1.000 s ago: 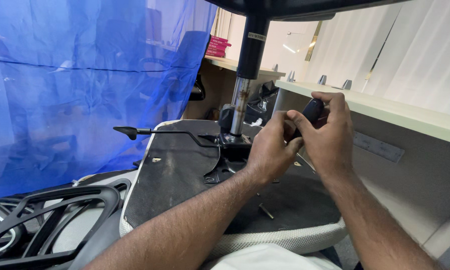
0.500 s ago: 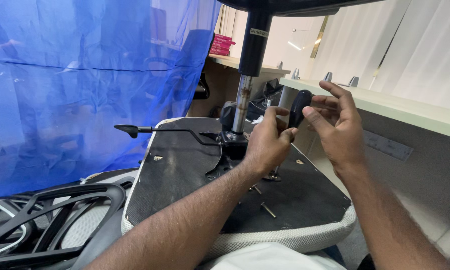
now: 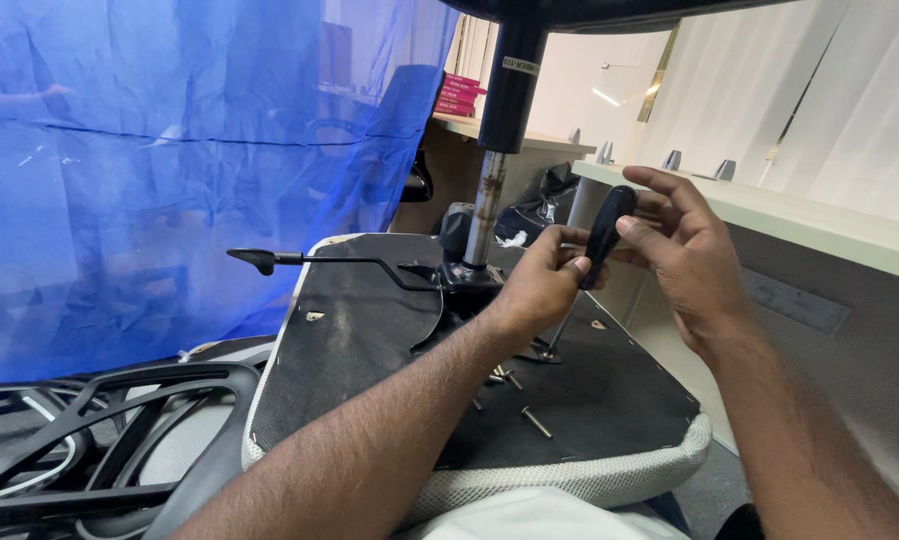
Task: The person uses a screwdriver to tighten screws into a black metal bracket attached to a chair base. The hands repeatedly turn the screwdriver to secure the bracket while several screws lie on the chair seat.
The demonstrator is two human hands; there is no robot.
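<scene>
blue plastic sheet (image 3: 169,170) hangs behind, pale counter (image 3: 819,215) at right. upturned chair seat (image 3: 369,330) lies underside up w/ gas column (image 3: 497,150) and lever (image 3: 319,262) already on the mech plate. left hand (image 3: 539,285) pinches the lower end of the screwdriver (image 3: 597,255), right hand (image 3: 684,240) wraps loosely round its black handle, tip down near the plate. loose bolts (image 3: 524,405) lie unfitted on the underside, so fastening looks partway. black chair frame (image 3: 99,430) crowds the left; the left forearm hides part of the plate.
</scene>
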